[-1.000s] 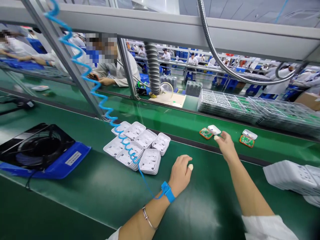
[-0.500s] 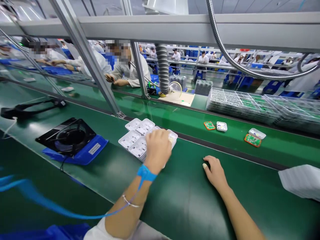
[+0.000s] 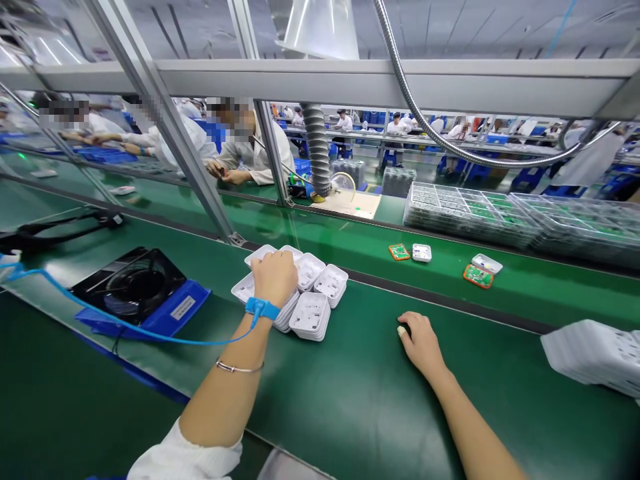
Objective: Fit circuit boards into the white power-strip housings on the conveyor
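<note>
My left hand (image 3: 274, 275), with a blue wrist strap, is over the left part of a cluster of stacked white plastic housings (image 3: 311, 316). Its fingertips point down behind the hand, so I cannot see whether they grip a housing. Each housing is a small square shell with rounded corners, its hollow inside facing up. My right hand (image 3: 421, 339) rests on the green work surface (image 3: 370, 380) to the right of the stacks. Thumb and forefinger are apart, a pale cover is on the thumb tip, and nothing is in this hand.
On the green belt (image 3: 440, 280) beyond lie orange-edged green circuit boards (image 3: 479, 276) beside white housings. Clear plastic trays (image 3: 465, 217) are stacked behind. A black fan (image 3: 137, 283) sits at left, a white stack (image 3: 593, 353) at right. A metal frame (image 3: 350, 87) crosses above; co-workers sit opposite.
My left hand has moved left across the stacks, uncovering the housings on the right side. The right hand stays on the work surface. The whole view has shifted slightly.
</note>
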Available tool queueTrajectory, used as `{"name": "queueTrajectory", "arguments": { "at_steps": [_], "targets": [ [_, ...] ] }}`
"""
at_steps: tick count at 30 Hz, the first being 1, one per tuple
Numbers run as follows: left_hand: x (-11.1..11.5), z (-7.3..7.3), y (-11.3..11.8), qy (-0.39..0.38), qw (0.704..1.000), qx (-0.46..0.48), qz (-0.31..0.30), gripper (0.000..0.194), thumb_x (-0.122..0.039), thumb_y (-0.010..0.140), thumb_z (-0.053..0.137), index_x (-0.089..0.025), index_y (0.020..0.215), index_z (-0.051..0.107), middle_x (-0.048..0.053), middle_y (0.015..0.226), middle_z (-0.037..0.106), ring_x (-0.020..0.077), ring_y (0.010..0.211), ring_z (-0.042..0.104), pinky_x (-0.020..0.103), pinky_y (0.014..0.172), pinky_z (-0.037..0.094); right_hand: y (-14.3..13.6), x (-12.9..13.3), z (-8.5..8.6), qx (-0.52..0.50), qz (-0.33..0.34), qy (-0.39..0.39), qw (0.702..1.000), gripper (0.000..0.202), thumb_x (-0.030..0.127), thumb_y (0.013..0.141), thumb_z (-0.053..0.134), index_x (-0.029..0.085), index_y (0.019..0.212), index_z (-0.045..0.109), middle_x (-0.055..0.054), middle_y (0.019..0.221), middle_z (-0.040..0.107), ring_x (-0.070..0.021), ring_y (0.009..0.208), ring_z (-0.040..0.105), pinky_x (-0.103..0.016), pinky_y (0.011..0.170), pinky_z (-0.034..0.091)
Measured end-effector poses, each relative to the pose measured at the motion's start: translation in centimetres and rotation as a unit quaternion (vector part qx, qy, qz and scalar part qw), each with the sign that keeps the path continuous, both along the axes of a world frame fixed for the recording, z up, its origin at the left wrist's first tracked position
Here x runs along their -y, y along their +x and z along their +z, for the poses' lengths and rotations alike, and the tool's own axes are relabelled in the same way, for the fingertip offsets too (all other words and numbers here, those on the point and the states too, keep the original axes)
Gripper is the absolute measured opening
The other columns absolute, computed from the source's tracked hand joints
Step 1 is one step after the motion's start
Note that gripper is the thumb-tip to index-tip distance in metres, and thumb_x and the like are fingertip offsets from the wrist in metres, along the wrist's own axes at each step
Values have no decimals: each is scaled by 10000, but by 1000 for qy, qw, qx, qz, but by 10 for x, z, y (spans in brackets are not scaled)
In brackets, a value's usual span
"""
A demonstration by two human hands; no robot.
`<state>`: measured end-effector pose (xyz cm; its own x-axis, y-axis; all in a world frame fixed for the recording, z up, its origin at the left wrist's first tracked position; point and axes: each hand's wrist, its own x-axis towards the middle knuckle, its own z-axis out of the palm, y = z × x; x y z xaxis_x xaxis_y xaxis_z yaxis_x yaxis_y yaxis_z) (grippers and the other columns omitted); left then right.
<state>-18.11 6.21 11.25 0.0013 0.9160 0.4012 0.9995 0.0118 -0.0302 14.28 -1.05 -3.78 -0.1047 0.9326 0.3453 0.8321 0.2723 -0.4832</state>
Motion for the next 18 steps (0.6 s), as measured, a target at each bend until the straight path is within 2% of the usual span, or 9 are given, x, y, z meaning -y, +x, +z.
{"name": "queueTrajectory", "arguments": {
  "at_steps": [3,5,7,10,12,14,16,18],
  "targets": [
    [15,10,19,2,1000,17,-18,173,-163,822,378,-150,779,544,138,840,613,318,867,543,439,725,344,0,-1,-1,-1,-2,-3,1000,190,191,824,414,192,961,545,-69,1038,564,-219,962,478,-387,835,421],
    [31,7,44,4,999,18,-48,178,-175,829,370,-151,797,543,119,837,600,300,875,534,423,730,342,1,-2,-1,0,-3,-3,1000,189,192,820,414,194,955,547,-68,1033,566,-216,953,479,-380,837,416],
    [50,-8,78,-20,993,16,-116,154,-176,820,389,-156,810,542,101,840,592,274,849,533,406,729,345,1,-2,-2,0,-2,-2,1000,190,187,811,417,196,947,550,-66,1022,570,-210,940,482,-371,834,413],
    [67,-47,126,-78,971,44,-220,89,-169,787,454,-173,822,536,71,848,588,243,841,531,380,733,357,1,-2,-2,-3,1,-2,1000,208,157,790,415,200,938,556,-61,1010,578,-206,929,485,-357,823,413],
    [66,-74,145,-109,969,71,-210,76,-165,782,470,-166,820,536,73,852,587,240,851,534,372,730,364,2,-1,-2,-9,-6,-3,1000,219,147,786,409,202,936,559,-60,1006,580,-206,929,488,-354,820,415],
    [57,-93,150,-127,972,92,-172,81,-161,785,472,-154,828,540,84,864,588,242,867,538,369,733,371,2,0,-1,-15,-17,-3,1000,219,153,793,403,202,939,560,-63,1005,582,-208,931,489,-356,819,418],
    [48,-103,148,-126,977,104,-140,90,-160,787,473,-145,842,544,91,867,586,247,871,538,371,735,379,3,-1,0,-18,-24,0,1000,219,157,804,395,202,939,562,-65,1003,584,-207,929,491,-357,815,422],
    [45,-105,146,-99,979,113,-138,106,-162,786,478,-143,867,544,94,887,578,256,887,528,382,743,385,2,-2,0,-19,-27,5,999,224,151,811,387,200,938,566,-66,994,587,-205,925,495,-356,814,425]
  ]
}}
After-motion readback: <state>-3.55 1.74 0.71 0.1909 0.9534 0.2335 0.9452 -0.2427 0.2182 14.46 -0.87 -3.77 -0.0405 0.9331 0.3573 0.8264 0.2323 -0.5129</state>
